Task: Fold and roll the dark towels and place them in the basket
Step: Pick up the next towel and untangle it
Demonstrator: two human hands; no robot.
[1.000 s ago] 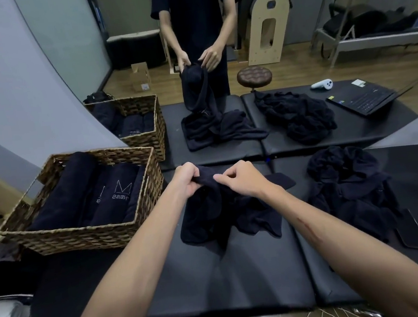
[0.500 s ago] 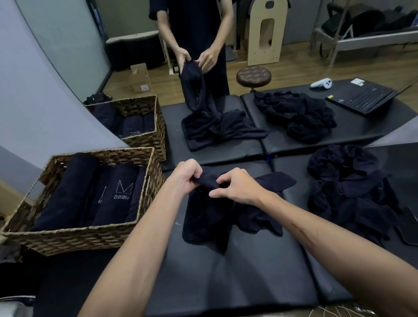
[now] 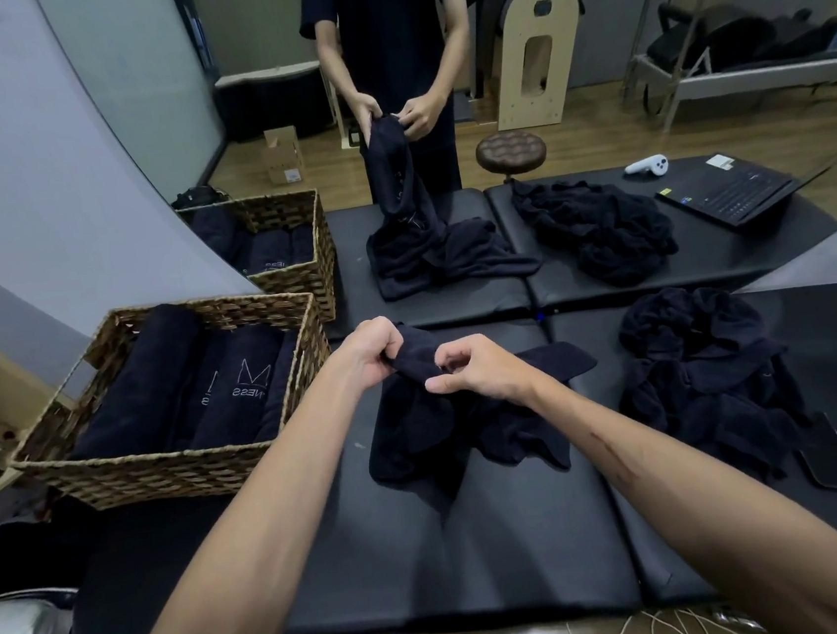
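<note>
Both hands held the dark towel point(image 3: 447, 417) above the black padded table point(image 3: 432, 563); the left hand point(image 3: 373, 352) kept its fist round the upper edge, while the right hand point(image 3: 479, 370) had slid leftward, pinching it nearer; the wicker basket point(image 3: 163, 467) of rolled towels stood left, unmoved; a mirror point(image 3: 436, 108) faced the table.

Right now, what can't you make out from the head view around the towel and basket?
- Towel: edges and corners lost in its own crumples; fold state unclear.
- Right hand: fingertips curl into the cloth, grip point hidden.
- Left hand: palm side hidden by the towel.
- Basket: roll count unclear; dark rolls merge, and the near wall hides their ends.
</note>
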